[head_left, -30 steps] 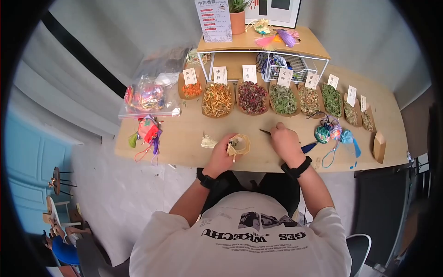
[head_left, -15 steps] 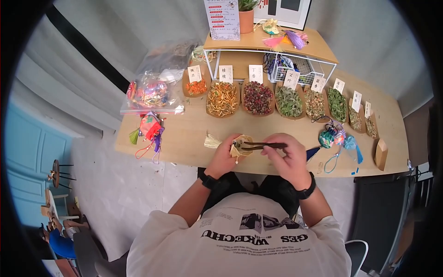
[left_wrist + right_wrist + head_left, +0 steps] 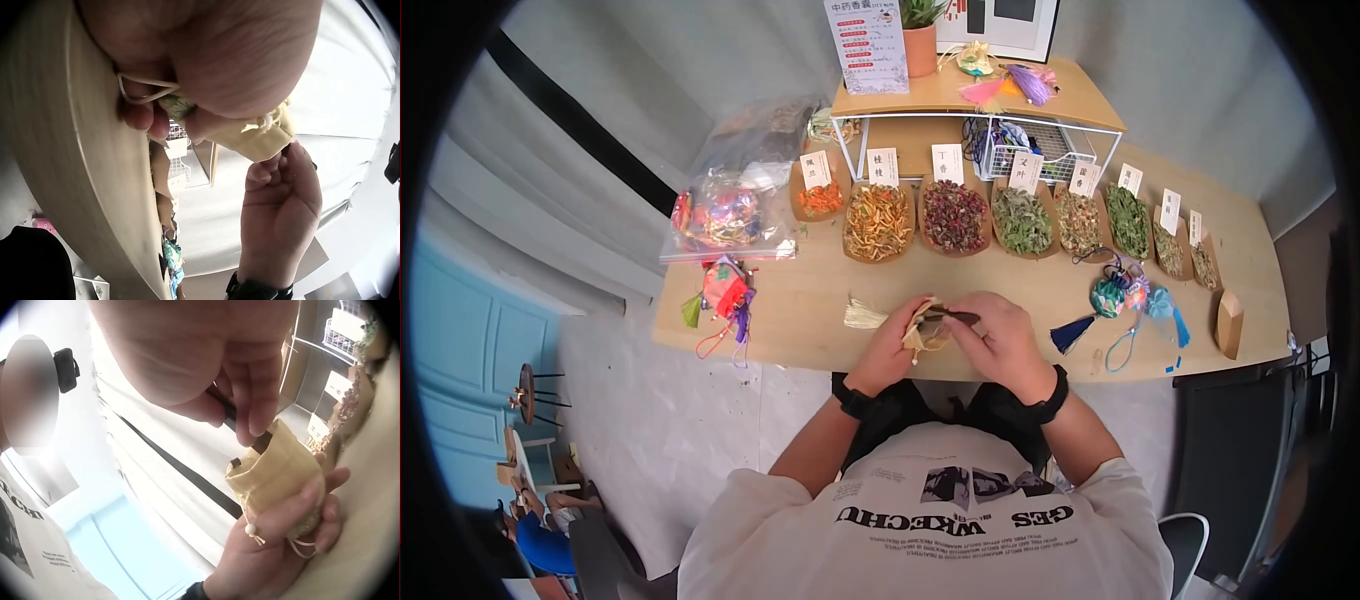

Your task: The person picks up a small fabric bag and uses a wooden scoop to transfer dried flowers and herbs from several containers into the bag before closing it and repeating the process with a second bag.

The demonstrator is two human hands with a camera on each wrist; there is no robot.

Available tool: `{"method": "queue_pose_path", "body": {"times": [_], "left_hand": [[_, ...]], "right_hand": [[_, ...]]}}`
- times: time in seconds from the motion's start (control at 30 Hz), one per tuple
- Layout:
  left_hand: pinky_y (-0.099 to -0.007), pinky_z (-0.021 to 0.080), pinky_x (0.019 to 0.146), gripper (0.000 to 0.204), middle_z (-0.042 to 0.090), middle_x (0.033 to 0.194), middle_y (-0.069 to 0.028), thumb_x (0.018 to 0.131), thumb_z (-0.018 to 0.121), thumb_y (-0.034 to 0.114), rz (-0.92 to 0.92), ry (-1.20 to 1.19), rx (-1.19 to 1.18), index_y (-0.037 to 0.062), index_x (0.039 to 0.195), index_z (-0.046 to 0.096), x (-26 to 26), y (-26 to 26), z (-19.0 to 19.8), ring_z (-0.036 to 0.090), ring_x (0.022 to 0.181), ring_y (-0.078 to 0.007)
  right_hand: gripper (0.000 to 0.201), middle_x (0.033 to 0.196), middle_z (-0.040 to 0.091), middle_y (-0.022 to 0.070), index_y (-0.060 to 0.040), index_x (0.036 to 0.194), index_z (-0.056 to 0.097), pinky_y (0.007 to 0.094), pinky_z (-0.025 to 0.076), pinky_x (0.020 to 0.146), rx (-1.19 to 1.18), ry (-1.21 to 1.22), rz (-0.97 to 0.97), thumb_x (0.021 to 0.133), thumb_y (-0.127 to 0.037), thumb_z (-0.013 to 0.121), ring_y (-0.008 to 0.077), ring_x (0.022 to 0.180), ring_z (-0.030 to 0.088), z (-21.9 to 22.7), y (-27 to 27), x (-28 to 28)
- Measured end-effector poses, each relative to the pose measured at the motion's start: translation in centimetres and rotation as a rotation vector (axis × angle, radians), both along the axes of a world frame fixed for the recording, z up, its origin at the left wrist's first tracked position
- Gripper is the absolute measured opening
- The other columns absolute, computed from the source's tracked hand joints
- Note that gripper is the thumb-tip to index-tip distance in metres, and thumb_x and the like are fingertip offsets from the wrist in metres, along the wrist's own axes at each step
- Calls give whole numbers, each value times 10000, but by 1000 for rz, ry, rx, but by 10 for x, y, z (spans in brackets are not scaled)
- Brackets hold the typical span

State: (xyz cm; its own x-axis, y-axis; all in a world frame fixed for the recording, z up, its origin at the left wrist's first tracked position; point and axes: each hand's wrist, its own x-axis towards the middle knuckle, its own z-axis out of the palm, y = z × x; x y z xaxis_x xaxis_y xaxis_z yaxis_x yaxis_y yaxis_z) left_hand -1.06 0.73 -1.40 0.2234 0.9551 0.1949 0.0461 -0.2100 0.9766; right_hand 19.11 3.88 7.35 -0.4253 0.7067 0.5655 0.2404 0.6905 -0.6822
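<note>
My left hand (image 3: 886,350) grips a small pale yellow drawstring pouch (image 3: 279,467) from below and around its side, its mouth held open. Dark brown tweezers (image 3: 956,315) are pinched in my right hand (image 3: 1004,342), their tips down inside the pouch mouth. A white bead hangs on the pouch's cord in the right wrist view. The cream tassel (image 3: 863,313) lies left of my left hand. What the tips touch inside the pouch is hidden.
Paper trays of dried herbs with labels, including orange strips (image 3: 878,222) and dark red buds (image 3: 955,217), line the table's back. Finished-looking pouches (image 3: 725,287) lie left, others (image 3: 1108,298) right. A plastic bag (image 3: 730,215) and a raised shelf (image 3: 980,100) stand behind.
My right hand has come left from the table with the tweezers, and their tips have gone into the pouch. My left hand still holds the pouch, now tilted more toward the right hand.
</note>
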Motion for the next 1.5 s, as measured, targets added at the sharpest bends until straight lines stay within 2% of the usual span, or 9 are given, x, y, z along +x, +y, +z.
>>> {"method": "queue_pose_path", "body": {"times": [0.2,0.4,0.5,0.57,0.73,0.93,1.27,1.33,1.5], "left_hand": [[-330,376,1117,598,521,1427,-131,878,495,-76,30,17,16,-7,1466,412,-4,-3,-7,507,1318,-218],[-351,464,1025,457,640,1289,-172,872,487,-87,644,278,198,-8,1309,594,-54,-15,6,605,1204,-250],[-387,467,1030,449,630,1294,-211,866,508,-67,841,276,173,-33,1307,584,-89,-13,31,603,1221,-299],[-445,451,1052,458,616,1287,-259,868,548,-21,965,683,283,-53,1325,556,-114,-7,28,578,1234,-395],[-536,276,1169,687,450,1459,-298,910,671,257,574,1167,85,-74,1447,398,-123,-11,13,371,1396,-474],[-544,254,1179,792,355,1521,-326,958,607,462,638,1288,119,-92,1466,357,-113,-15,0,312,1435,-474],[-480,356,1140,663,427,1445,-369,943,621,344,736,1017,142,-110,1393,443,-124,-18,10,420,1362,-484],[-484,403,1101,547,495,1370,-379,933,607,253,653,986,-97,-115,1323,504,-131,-19,10,489,1285,-499],[-483,519,900,289,653,1101,-289,913,582,148,729,1246,139,-90,1074,610,-133,-15,12,642,1010,-438]], "right_hand": [[121,910,697,135,9,1012,630,327,551,622,-257,260,-99,905,-21,679,238,674,675,10,-10,9],[85,914,695,132,1,1033,593,261,508,568,-743,964,-225,952,-15,614,144,641,647,-23,8,65],[93,911,694,135,-2,1047,586,262,501,562,-808,1001,-210,957,-21,603,143,633,635,-59,8,87],[84,899,693,124,-4,1034,592,266,503,567,-841,1017,-217,954,-26,609,141,627,626,-69,4,87],[84,919,699,131,-28,1027,598,269,493,567,-910,1010,-207,945,-19,614,134,634,627,-95,2,87],[86,905,695,113,-31,1027,602,269,492,571,-944,1005,-177,943,-19,616,131,623,622,-94,2,90],[76,884,691,100,-32,1024,602,268,486,570,-941,1051,-137,949,-26,611,124,619,615,-96,3,91],[81,873,690,99,-30,1021,606,276,492,581,-943,1057,-110,943,-9,618,130,626,617,-97,3,92],[83,872,690,101,-32,1021,606,278,492,582,-948,1068,-129,943,-9,617,130,625,616,-97,3,92]]}}
